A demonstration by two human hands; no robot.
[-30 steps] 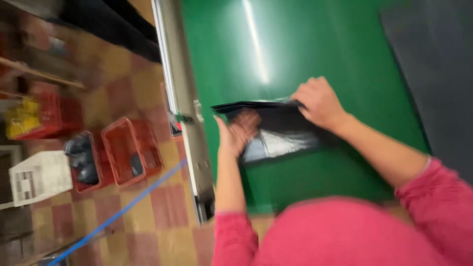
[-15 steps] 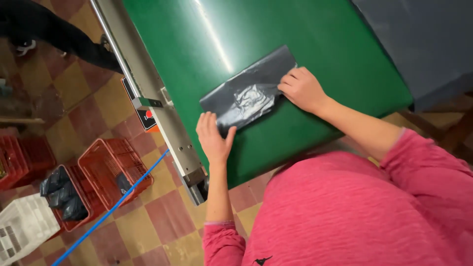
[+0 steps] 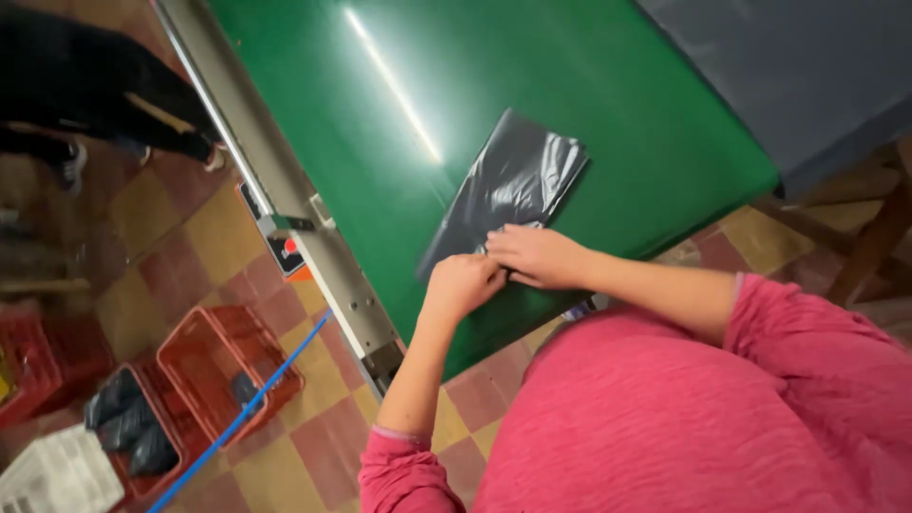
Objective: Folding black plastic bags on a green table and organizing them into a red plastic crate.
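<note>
Bag [image 3: 513, 185] under both hands' fingertips (near edge).

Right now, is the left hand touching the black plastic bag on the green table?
Touching. The head view shows the left hand resting on the near end of the black plastic bag, fingers curled onto its edge beside the right hand, with no gap between them.

Black plastic bag [image 3: 518, 185]: glossy, crinkled, folded flat into a long rectangle; lies diagonally on the green table [image 3: 608, 104], near end under both hands.
</note>
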